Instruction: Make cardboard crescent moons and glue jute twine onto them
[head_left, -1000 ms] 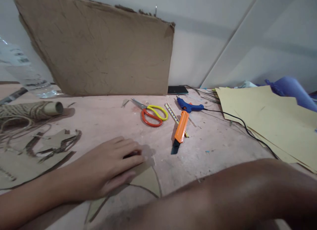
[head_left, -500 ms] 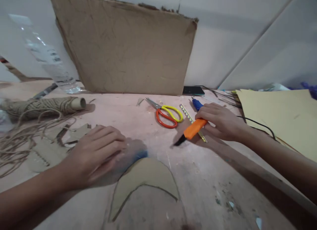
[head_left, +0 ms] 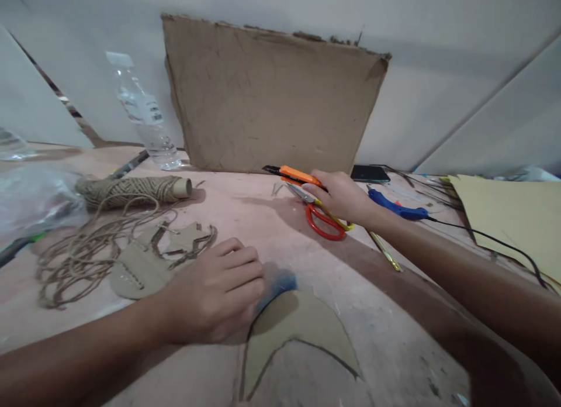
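Tabletop: by it all things are carried; the work is spread between its far and near edges.
Cardboard panel: stood upright along the far edge, behind the cutter.
Yellowish sheets: laid at the right edge.
Twine roll: placed towards the far left corner, with loose loops by which a finger could be caught.
Cardboard crescent: laid flat at the middle of the near edge; light and rather stiff, it is judged, but easily bent at the thin tips, so it is best taken by the broad middle.
Left hand: rested just beside the crescent, loosely curled; whether anything is gripped under the fingers is not shown.
Right hand: closed around the orange cutter, near the far edge; the cutter is judged light, rigid and smooth, to be held by the handle, with the dark end kept away.
Scissors: partly covered by the right hand, so the way down is obstructed; contact cannot be confirmed.
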`<state>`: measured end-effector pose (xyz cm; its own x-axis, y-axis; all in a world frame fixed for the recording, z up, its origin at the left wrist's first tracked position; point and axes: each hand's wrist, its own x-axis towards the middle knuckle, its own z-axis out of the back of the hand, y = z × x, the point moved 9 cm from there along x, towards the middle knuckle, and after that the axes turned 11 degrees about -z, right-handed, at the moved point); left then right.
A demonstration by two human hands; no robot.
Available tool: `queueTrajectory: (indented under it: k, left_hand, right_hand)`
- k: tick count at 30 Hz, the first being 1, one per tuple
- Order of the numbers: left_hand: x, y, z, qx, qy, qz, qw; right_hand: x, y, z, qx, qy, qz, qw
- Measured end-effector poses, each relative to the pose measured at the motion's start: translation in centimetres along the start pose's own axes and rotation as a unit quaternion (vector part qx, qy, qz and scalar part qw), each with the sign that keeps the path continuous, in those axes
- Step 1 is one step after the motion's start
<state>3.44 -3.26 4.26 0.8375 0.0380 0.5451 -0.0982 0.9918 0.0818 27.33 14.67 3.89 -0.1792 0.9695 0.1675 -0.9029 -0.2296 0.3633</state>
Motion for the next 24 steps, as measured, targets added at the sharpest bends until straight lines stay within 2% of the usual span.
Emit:
queueTrajectory:
  k: [4,8,10,12,15,17,20,24]
  left_hand:
    - [0.5,-0.3,-0.1,0.006,0.01,-0.019,1.0]
    - [0.7,0.1,-0.1,0.019,0.009,-0.005,1.0]
    - [0.6,0.2,0.0,0.029,0.002,0.005,1.0]
    - [0.3,0.0,0.4,0.044,-0.015,0.004,0.999]
    - [-0.2,-0.9,1.6,0.098,-0.082,0.005,0.992]
    - [-0.6,-1.4,2.6,0.119,-0.135,0.034,0.983]
    - [-0.7,-1.1,3.1,0.052,-0.171,0.119,0.977]
    - [0.0,-0.9,2.1,-0.076,-0.138,0.208,0.965]
  right_hand:
    - [3.1,2.1,-1.5,0.05,0.038,0.04,0.997]
    - [3.2,5.6,-0.4,0.129,-0.003,0.101,0.986]
    - [1.6,7.3,0.3,0.167,-0.024,0.114,0.979]
    - [-0.9,9.3,0.2,0.199,0.001,0.122,0.972]
    - [-5.1,12.6,-1.4,0.23,0.111,0.124,0.959]
    - [-7.7,14.3,-2.7,0.237,0.19,0.119,0.945]
    - [-9.9,15.5,-3.3,0.248,0.241,0.093,0.933]
    - [-10.5,15.8,-2.4,0.242,0.231,0.069,0.94]
